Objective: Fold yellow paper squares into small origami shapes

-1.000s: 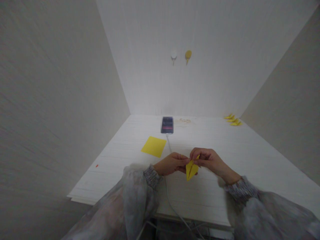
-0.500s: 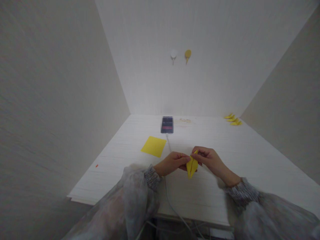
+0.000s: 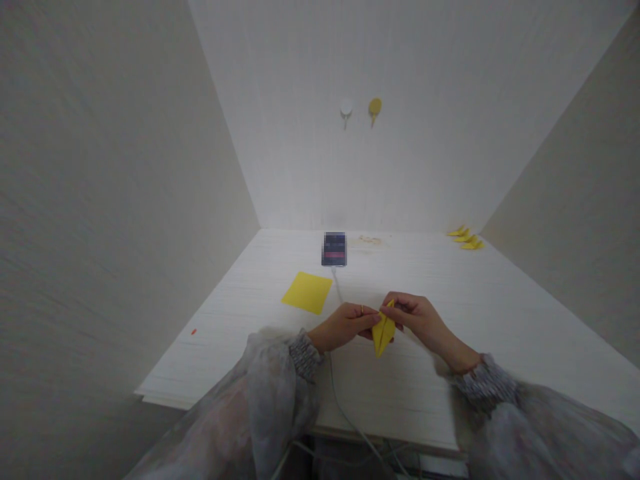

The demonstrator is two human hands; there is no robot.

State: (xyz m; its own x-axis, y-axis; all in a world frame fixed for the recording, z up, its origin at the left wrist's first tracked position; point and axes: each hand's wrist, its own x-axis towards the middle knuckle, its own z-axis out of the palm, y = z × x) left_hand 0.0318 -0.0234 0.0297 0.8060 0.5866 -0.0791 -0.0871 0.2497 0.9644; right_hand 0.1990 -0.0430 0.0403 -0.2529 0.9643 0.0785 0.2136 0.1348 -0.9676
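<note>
A folded piece of yellow origami paper (image 3: 383, 335), shaped like a narrow diamond with a slit down its middle, is held above the table between both hands. My left hand (image 3: 351, 321) pinches its left side, with some fingers hidden behind the paper. At its upper right edge, my right hand (image 3: 413, 315) grips it between thumb and fingers. A flat yellow paper square (image 3: 307, 293) lies on the table to the left of my hands.
Several small folded yellow paper pieces (image 3: 466, 238) sit at the table's back right corner. A phone (image 3: 335, 249), its screen blurred, lies near the back wall with a cable (image 3: 336, 393) running forward. A small red-orange bit (image 3: 194, 331) lies at left. Two hooks (image 3: 375, 108) are on the wall.
The two lower points of the folded paper, apart before, now lie close together and the slit is narrower. Both hands keep nearly the same place and grip.
</note>
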